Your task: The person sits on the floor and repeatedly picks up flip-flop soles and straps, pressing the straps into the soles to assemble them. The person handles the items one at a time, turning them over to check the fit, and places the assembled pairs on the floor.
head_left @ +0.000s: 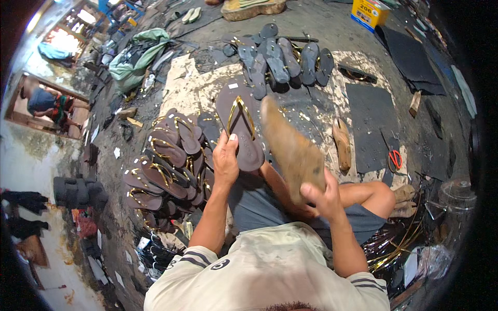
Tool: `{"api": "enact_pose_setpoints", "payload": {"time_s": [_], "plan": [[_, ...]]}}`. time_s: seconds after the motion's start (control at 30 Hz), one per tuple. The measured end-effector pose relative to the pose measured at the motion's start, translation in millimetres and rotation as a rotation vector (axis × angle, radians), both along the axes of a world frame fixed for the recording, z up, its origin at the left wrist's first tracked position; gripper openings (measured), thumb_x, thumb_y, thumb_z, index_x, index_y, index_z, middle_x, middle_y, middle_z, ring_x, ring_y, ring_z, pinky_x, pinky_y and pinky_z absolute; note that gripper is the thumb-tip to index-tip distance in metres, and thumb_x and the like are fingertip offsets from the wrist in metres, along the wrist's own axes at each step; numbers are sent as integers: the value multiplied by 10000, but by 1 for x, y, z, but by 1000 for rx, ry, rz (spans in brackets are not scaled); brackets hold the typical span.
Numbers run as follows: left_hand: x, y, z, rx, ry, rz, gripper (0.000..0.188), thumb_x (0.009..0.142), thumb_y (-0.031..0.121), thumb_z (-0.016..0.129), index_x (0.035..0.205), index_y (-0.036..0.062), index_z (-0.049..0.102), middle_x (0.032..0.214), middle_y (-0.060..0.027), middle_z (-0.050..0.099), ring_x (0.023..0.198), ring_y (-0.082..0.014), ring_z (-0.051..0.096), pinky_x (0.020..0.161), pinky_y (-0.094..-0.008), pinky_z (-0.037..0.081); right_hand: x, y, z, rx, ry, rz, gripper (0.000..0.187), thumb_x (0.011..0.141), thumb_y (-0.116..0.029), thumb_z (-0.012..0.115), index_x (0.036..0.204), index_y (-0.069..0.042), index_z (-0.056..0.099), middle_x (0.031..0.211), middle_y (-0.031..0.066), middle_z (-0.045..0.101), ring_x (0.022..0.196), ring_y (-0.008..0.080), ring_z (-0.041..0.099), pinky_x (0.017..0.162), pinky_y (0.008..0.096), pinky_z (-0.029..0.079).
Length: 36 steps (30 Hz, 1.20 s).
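My left hand (226, 158) grips a brown flip-flop (248, 150) by its side edge, thumb on the footbed. Its gold V-shaped strap (240, 113) faces up, and a small white label lies near the toe. In my right hand (322, 194) is a wooden shoe last (293, 145), held by its thick heel end; it points up and to the left and looks slightly blurred. The last and the flip-flop are side by side, apart. A second wooden last (341, 145) lies on the floor to the right.
Many finished-looking flip-flops (165, 176) are heaped at the left. Dark soles (275, 59) lie in a group ahead. At the right are black sheets (369, 124), red-handled scissors (395, 159) and a yellow box (369, 14). Another person (44, 103) sits beyond a doorway.
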State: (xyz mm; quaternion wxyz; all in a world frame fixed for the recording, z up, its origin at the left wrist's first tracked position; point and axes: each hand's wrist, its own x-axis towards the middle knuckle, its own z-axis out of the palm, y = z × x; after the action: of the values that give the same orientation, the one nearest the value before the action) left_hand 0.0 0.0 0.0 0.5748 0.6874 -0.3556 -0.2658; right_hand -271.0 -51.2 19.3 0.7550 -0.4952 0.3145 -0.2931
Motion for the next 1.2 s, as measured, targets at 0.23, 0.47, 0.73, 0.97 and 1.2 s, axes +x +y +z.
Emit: {"api": "enact_pose_setpoints", "payload": {"time_s": [0.23, 0.47, 0.73, 0.97, 1.2], "plan": [[-35, 18, 7, -64, -442, -47, 446, 1027, 220, 425, 1342, -86, 502, 1160, -286, 624, 1067, -356, 638, 917, -394, 473, 41, 34, 9, -529, 312, -218, 616, 834, -213, 757, 1335, 68, 535, 1160, 213, 650, 1027, 305, 637, 923, 396, 496], [7, 14, 24, -404, 559, -242, 689, 1036, 526, 369, 1505, 22, 349, 1458, -152, 492, 1321, -300, 505, 1094, -445, 418, 48, 39, 23, -820, 278, -274, 680, 790, -213, 806, 1358, 43, 534, 1184, 202, 631, 1048, 343, 597, 932, 432, 470], [-18, -27, 68, -721, 975, -344, 437, 1072, 449, 335, 1366, 148, 455, 1427, -163, 476, 1287, -368, 506, 1017, -611, 477, 56, 64, 12, -871, 69, -427, 645, 782, -156, 813, 1323, 25, 511, 1191, 190, 601, 1045, 344, 569, 929, 435, 447], [-37, 2, -2, -265, 556, -27, 623, 1003, 423, 536, 1475, 95, 295, 1403, -125, 440, 1278, -315, 473, 1074, -444, 428, 64, 42, -11, -1076, 320, -246, 744, 746, -168, 849, 1377, -25, 482, 1262, 184, 539, 1139, 368, 496, 981, 468, 394], [-68, 67, 34, -180, 841, -165, 774, 858, 203, 742, 1360, 145, 156, 1301, -144, 423, 1211, -232, 489, 1020, -376, 463, 29, 56, -26, -366, -181, 14, 821, 901, -591, 648, 1404, 28, 452, 1304, 196, 453, 1239, 293, 455, 1073, 415, 361]]}}
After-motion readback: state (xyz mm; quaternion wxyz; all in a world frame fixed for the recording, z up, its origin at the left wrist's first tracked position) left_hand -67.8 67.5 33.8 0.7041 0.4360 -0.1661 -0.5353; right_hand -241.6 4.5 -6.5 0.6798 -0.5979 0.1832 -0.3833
